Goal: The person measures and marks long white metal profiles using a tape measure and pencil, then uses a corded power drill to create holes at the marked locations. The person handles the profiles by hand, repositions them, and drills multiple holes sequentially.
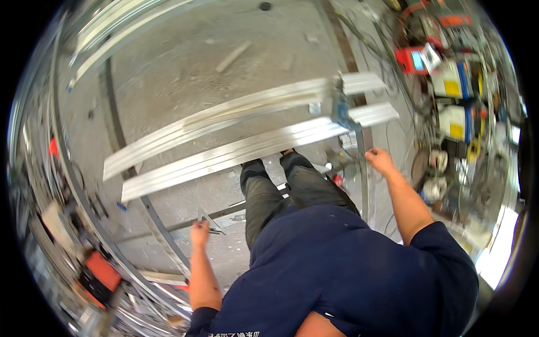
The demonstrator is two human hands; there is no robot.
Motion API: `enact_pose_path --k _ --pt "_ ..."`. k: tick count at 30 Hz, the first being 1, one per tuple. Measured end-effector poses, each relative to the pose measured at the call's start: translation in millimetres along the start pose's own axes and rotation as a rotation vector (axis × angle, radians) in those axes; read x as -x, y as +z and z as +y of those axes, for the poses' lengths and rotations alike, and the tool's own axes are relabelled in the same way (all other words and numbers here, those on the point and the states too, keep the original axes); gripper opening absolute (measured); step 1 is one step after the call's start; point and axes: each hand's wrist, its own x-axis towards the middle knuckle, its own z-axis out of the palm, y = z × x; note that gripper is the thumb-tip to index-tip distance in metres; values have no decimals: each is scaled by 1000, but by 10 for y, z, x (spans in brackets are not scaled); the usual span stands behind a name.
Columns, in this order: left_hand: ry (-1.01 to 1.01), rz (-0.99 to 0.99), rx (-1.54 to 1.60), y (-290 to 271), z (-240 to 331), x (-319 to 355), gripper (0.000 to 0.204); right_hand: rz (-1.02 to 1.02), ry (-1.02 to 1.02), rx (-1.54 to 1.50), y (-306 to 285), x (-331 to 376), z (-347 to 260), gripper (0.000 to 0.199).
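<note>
My left hand is closed on a thin, angled metal tool, which looks like a small square; blur hides its exact kind. My right hand hangs beside a grey metal bar, its fingers curled, and I cannot make out anything between them. In front of my legs lie two long silver metal profiles, a nearer one and a farther one, roughly side by side. A blue tool, perhaps a clamp or power tool, stands at their right ends, out of reach of both hands' fingers.
Dark steel beams run under the profiles. More silver lengths lie at the far left. On the right, a cluttered bench holds a red device and white-and-blue boxes. A red-and-black case sits at lower left. Cables trail at upper right.
</note>
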Motion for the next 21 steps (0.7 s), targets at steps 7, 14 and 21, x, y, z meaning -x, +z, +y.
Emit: enact_pose_path --k 7,14,21 --pt "438 48 -403 -1124 2731 -852 46 -264 376 -282 1691 1887 1066 43" --pt "891 -28 -762 265 5206 -720 63 -303 529 -665 3058 2228 1078 53" --pt "933 -19 -1062 1868 6105 -1021 119 -252 575 -973 3465 1326 749 59"
